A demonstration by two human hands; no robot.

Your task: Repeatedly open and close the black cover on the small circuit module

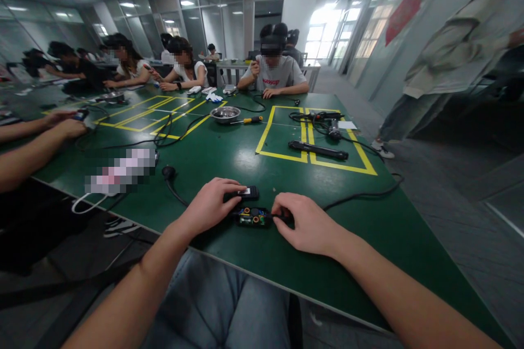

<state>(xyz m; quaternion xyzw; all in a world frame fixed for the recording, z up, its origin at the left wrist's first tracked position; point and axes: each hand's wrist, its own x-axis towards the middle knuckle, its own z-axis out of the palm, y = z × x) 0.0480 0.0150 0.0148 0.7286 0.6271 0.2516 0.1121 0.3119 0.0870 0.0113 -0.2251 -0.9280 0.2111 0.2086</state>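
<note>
An opened black power adapter (252, 218) lies on the green table in front of me, its circuit board and copper-coloured ring coils showing. Just beyond it is its black plastic cover (252, 192), which bears a white label. My left hand (213, 202) has its fingertips over the cover's left end, with the thumb at the near edge, close to the adapter. My right hand (305, 222) pinches the black cable (282, 218) at the adapter's right end. Part of the left lead is hidden behind my left hand.
A black plug (168, 172) lies to the left, near a blurred pale object (123, 170). Farther off are a metal bowl (225, 114), a yellow-black screwdriver (251, 120) and a black bar-shaped device (318, 150). Co-workers sit around the table; a person (446, 49) stands at right.
</note>
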